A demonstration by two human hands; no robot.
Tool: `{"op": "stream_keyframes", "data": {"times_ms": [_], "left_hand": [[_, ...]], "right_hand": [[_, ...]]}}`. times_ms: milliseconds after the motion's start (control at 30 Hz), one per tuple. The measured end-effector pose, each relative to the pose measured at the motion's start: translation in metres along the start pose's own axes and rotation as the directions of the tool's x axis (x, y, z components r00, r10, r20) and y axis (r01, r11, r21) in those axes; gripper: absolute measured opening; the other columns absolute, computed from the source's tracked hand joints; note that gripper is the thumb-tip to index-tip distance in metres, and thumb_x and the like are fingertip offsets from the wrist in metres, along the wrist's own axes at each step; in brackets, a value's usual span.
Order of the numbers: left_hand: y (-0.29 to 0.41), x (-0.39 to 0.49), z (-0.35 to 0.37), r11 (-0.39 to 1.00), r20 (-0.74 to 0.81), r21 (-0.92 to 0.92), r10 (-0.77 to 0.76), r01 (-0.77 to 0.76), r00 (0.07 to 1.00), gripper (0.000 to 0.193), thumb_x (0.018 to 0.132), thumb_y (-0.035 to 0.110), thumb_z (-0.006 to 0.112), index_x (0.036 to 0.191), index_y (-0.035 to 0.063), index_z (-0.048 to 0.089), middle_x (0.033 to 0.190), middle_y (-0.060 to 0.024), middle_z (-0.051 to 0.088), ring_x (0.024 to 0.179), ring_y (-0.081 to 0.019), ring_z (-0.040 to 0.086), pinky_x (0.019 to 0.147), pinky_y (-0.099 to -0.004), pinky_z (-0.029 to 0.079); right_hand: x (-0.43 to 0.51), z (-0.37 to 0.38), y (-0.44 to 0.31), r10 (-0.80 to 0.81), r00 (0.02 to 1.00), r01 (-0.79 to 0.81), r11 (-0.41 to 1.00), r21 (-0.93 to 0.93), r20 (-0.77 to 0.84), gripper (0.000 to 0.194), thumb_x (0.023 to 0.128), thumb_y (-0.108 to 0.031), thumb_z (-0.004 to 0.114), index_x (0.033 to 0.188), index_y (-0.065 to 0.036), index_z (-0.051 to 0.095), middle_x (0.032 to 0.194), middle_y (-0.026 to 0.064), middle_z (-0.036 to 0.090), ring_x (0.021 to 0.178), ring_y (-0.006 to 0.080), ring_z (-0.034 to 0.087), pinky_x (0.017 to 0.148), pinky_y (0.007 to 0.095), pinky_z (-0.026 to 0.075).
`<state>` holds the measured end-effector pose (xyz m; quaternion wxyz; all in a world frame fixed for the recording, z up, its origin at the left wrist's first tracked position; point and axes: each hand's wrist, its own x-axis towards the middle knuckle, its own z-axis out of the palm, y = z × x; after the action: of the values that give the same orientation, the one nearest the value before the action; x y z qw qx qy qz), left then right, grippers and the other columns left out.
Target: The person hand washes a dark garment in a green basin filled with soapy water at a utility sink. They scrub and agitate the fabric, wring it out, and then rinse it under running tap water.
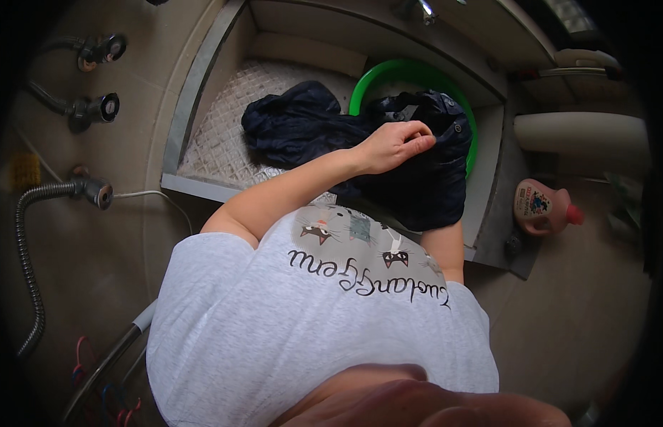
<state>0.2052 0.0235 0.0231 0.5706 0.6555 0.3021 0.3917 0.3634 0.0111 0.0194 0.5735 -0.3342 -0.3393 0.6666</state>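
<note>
A dark navy garment (305,128) with buttons and a soaked, crumpled look spreads across the washing sink (214,141). One end of it lies on the sink's ribbed washboard slope. The other end hangs over a green plastic basin (382,72) and covers much of it. Above the cloth is my left hand (398,144), its fingers curled in and its thumb close against them. Whether fabric is pinched between them is not clear. My right forearm goes in under the garment, which hides my right hand.
A metal faucet (426,12) juts over the sink's far side. To the right stand a pink detergent bottle (540,205) and a white cylindrical object (580,133). Wall valves (99,107) and a flexible metal hose (27,256) are on the left. Coloured hangers (104,400) lie lower left.
</note>
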Motion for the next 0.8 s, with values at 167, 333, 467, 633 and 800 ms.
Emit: {"op": "stream_keyframes", "data": {"times_ms": [167, 333, 467, 633, 800], "left_hand": [[-0.009, 0.009, 0.003, 0.83, -0.08, 0.553, -0.029, 0.069, 0.996, 0.038, 0.092, 0.036, 0.067, 0.092, -0.0017, 0.061, 0.102, -0.019, 0.063, 0.088, -0.0278, 0.062, 0.074, -0.0402, 0.049], [-0.007, 0.011, 0.001, 0.985, -0.021, 0.167, -0.038, 0.041, 0.999, 0.033, 0.086, 0.026, 0.069, 0.078, -0.0022, 0.054, 0.066, -0.0223, 0.054, 0.066, -0.0396, 0.058, 0.06, -0.0447, 0.043], [-0.002, 0.002, 0.0, 0.948, 0.026, 0.304, 0.084, -0.088, 0.996, 0.031, 0.084, 0.023, 0.069, 0.074, 0.0002, 0.05, 0.067, -0.0201, 0.057, 0.067, -0.0408, 0.057, 0.058, -0.0464, 0.044], [0.001, -0.007, 0.003, 0.932, 0.024, 0.358, 0.054, -0.059, 0.998, 0.037, 0.088, 0.024, 0.07, 0.075, -0.0019, 0.047, 0.067, -0.0196, 0.051, 0.062, -0.0371, 0.051, 0.056, -0.0404, 0.04], [-0.01, 0.0, 0.008, 0.955, -0.061, 0.177, 0.25, -0.236, 0.966, 0.034, 0.093, 0.031, 0.065, 0.086, -0.0018, 0.059, 0.082, -0.0191, 0.06, 0.077, -0.0362, 0.06, 0.068, -0.0402, 0.049]], "right_hand": [[0.007, 0.007, 0.018, 0.018, 1.0, -0.018, 1.0, -0.012, -0.002, 0.021, 0.096, -0.014, 0.054, 0.112, -0.002, 0.058, 0.093, 0.0055, 0.065, 0.084, 0.0143, 0.059, 0.079, 0.0292, 0.049], [0.009, 0.012, 0.03, 0.029, 1.0, -0.029, 1.0, -0.005, -0.006, 0.021, 0.096, -0.014, 0.054, 0.113, -0.002, 0.058, 0.094, 0.0055, 0.065, 0.084, 0.0144, 0.059, 0.079, 0.0293, 0.049], [0.006, 0.009, 0.025, 0.03, 0.999, -0.03, 1.0, 0.008, -0.018, 0.022, 0.096, -0.014, 0.054, 0.114, -0.002, 0.057, 0.094, 0.0055, 0.065, 0.085, 0.0144, 0.059, 0.079, 0.0293, 0.049], [0.002, 0.002, 0.017, 0.018, 0.999, -0.017, 1.0, 0.02, -0.032, 0.022, 0.096, -0.014, 0.054, 0.115, -0.002, 0.057, 0.095, 0.0055, 0.065, 0.085, 0.0145, 0.059, 0.08, 0.0293, 0.05], [-0.004, -0.004, 0.014, 0.013, 0.999, -0.012, 0.999, 0.032, -0.04, 0.023, 0.096, -0.014, 0.054, 0.116, -0.003, 0.057, 0.095, 0.0056, 0.065, 0.085, 0.0146, 0.059, 0.08, 0.0293, 0.05]]}}
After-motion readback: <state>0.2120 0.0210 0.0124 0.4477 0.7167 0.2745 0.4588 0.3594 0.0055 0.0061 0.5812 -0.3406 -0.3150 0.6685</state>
